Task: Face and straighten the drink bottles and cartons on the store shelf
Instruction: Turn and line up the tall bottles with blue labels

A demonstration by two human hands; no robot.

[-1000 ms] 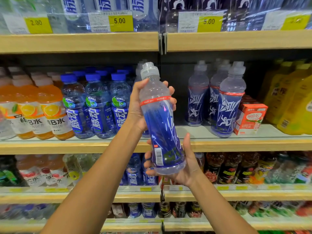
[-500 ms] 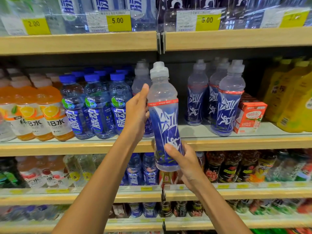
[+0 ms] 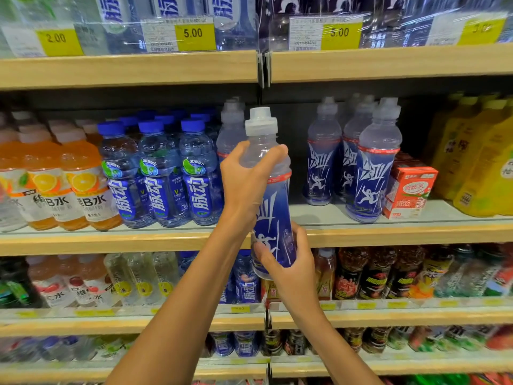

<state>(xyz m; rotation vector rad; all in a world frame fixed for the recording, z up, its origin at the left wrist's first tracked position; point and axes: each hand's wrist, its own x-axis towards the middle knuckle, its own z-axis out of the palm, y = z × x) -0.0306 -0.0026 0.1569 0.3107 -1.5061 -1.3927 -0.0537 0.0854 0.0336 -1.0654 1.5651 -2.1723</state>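
I hold a clear sports bottle (image 3: 273, 207) with a blue label and a pale cap in front of the middle shelf (image 3: 361, 232), nearly upright, its white running-figure logo towards me. My left hand (image 3: 244, 182) grips its upper body below the cap. My right hand (image 3: 288, 262) grips its lower end, thumb across the label. Its base hangs below the shelf's front edge. Three matching bottles (image 3: 372, 168) stand to the right on that shelf, and another (image 3: 230, 129) stands behind my left hand.
Blue-capped water bottles (image 3: 161, 173) and orange drink bottles (image 3: 55, 179) fill the shelf's left side. A red carton (image 3: 408, 187) and yellow bottles (image 3: 477, 159) stand at the right. A bare gap on the shelf lies behind the held bottle. Price tags (image 3: 194, 34) line the upper shelf.
The bottle has been turned from tilted with its barcode showing to nearly upright with the logo facing me. My left hand shifted up to its shoulder, my right stayed at the base.
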